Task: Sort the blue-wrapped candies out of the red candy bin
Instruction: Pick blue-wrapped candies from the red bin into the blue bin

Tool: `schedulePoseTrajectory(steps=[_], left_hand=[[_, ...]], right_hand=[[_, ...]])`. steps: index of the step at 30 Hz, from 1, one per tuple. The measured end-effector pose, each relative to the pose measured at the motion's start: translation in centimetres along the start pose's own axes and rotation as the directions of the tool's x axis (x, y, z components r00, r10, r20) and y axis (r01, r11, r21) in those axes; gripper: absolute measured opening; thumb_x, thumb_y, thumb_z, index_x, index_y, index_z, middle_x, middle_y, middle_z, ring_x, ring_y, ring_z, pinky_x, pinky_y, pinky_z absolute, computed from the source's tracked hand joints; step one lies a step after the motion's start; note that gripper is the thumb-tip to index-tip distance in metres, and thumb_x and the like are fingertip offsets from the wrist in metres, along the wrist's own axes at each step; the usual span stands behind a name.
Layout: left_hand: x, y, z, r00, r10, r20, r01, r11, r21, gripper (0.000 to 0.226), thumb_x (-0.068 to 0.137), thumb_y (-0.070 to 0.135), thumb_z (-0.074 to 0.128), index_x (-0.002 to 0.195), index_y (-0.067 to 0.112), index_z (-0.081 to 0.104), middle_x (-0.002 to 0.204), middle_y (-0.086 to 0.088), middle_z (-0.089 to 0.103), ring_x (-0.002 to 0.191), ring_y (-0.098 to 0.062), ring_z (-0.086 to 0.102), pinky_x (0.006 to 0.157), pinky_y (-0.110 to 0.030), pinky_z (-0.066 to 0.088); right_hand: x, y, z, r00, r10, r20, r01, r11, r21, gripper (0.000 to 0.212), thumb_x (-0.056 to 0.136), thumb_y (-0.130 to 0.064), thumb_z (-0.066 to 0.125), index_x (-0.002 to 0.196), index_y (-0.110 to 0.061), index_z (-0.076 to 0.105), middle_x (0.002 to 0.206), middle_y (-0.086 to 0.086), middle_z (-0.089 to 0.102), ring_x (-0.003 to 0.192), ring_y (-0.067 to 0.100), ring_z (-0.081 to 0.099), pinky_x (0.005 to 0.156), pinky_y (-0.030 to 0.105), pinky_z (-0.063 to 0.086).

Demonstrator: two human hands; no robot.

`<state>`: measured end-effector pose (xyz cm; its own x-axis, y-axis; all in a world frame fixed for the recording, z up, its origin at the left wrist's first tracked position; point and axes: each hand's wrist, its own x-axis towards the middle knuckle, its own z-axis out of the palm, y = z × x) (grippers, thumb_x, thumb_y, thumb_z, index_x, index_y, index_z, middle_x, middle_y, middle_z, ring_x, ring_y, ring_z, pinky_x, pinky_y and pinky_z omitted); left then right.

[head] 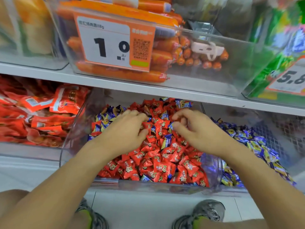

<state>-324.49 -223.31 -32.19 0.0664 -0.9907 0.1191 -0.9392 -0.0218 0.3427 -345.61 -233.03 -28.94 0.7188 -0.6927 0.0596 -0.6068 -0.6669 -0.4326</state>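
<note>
— Left hand (127, 129)?
— Palm down on the heap, fingers curled into the wrappers at the far middle of the red candy bin (77, 129). Fingertips buried among red candies (158, 164); whether anything is actually pinched, cannot tell.

— And the right hand (196, 129)?
— Also palm down, just right of the left, thumb and forefinger drawn close together over the pile. Something small and reddish between the tips, but blurred, so clamped or merely touching: cannot tell.

— Blue-wrapped candies (167, 140), where?
— Scattered through the bin: a cluster at the far left behind the left hand, several at the far edge, a few between the two hands, a couple along the near wall. Small pillow-shaped packets, glossy crinkled foil, crimped ends. Long axes pointing every which way, some flat, some on edge.

— The bin itself?
— Clear hard plastic, rounded corners, curved near-right wall, set on the lower white shelf.

— Around it?
— To the right, a neighbouring bin of blue candies (257, 146), same foil packets, heaped. To the left, red snack packets (41, 116), flat and shiny. Above, on the upper shelf, orange sausages (163, 57) in a clear tub, smooth cylinders lying left to right, behind a price tag (112, 43) reading 1.0. Below, grey shoes (209, 210) on a pale floor.
</note>
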Motion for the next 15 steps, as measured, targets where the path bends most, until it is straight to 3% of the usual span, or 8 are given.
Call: schedulePoseTrajectory(steps=[2,4,7,9,12,15], left_hand=[[0.2,-0.6,-0.6,0.999,-0.031,0.033,0.033,0.998,-0.061,0.038,0.097,0.031,0.054,0.133,0.021,0.055,0.122,-0.003,0.06,0.11,-0.017,0.053,0.095,-0.031,0.043],[0.4,-1.1,-1.2,0.994,-0.068,0.088,0.075,0.994,-0.083,0.041,0.092,0.033,0.063,0.131,0.022,0.058,0.11,0.002,0.06,0.093,-0.009,0.052,0.086,-0.025,0.043],[0.5,-1.8,-1.6,0.981,-0.105,0.164,0.126,0.984,-0.126,0.05,0.079,0.042,0.077,0.123,0.024,0.064,0.094,0.009,0.058,0.073,0.001,0.048,0.07,-0.018,0.039],[0.4,-1.8,-1.9,0.978,-0.116,0.173,0.142,0.979,-0.145,0.049,0.074,0.042,0.081,0.119,0.026,0.067,0.09,0.012,0.056,0.07,0.005,0.047,0.063,-0.014,0.036],[0.2,-1.8,-2.9,0.984,-0.144,0.103,0.161,0.972,-0.172,0.042,0.073,0.038,0.084,0.112,0.029,0.07,0.087,0.014,0.058,0.072,0.006,0.05,0.066,-0.014,0.036],[0.2,-2.2,-3.8,0.987,-0.154,-0.036,0.137,0.945,-0.296,0.032,0.075,0.033,0.082,0.105,0.031,0.071,0.087,0.014,0.062,0.076,0.002,0.058,0.067,-0.01,0.039]], right_hand=[[0.9,0.3,1.1,0.996,0.013,0.085,0.002,0.985,-0.172,0.041,0.09,-0.048,0.062,0.124,-0.025,0.055,0.095,-0.008,0.051,0.091,0.009,0.051,0.079,0.021,0.04],[1.6,0.6,1.9,0.997,0.035,0.072,-0.02,0.981,-0.192,0.042,0.087,-0.049,0.067,0.12,-0.025,0.06,0.099,-0.003,0.054,0.098,0.016,0.055,0.085,0.03,0.044],[1.8,0.7,1.9,0.999,0.035,0.001,-0.034,0.991,-0.128,0.023,0.085,-0.043,0.072,0.093,-0.023,0.064,0.091,-0.004,0.061,0.088,0.015,0.058,0.075,0.03,0.045],[1.5,0.7,1.5,0.999,0.013,-0.045,-0.017,0.995,-0.099,0.024,0.088,-0.043,0.069,0.082,-0.022,0.06,0.078,-0.011,0.058,0.072,0.005,0.054,0.063,0.021,0.038],[0.7,0.3,0.7,0.993,0.041,-0.109,-0.036,0.998,0.055,0.024,0.092,-0.042,0.065,0.08,-0.022,0.056,0.068,-0.006,0.06,0.056,0.005,0.052,0.054,0.018,0.038],[0.3,-0.2,0.3,0.992,0.064,-0.113,-0.041,0.979,0.199,0.011,0.094,-0.028,0.061,0.088,-0.027,0.053,0.082,-0.006,0.066,0.066,0.021,0.062,0.066,0.03,0.047]])
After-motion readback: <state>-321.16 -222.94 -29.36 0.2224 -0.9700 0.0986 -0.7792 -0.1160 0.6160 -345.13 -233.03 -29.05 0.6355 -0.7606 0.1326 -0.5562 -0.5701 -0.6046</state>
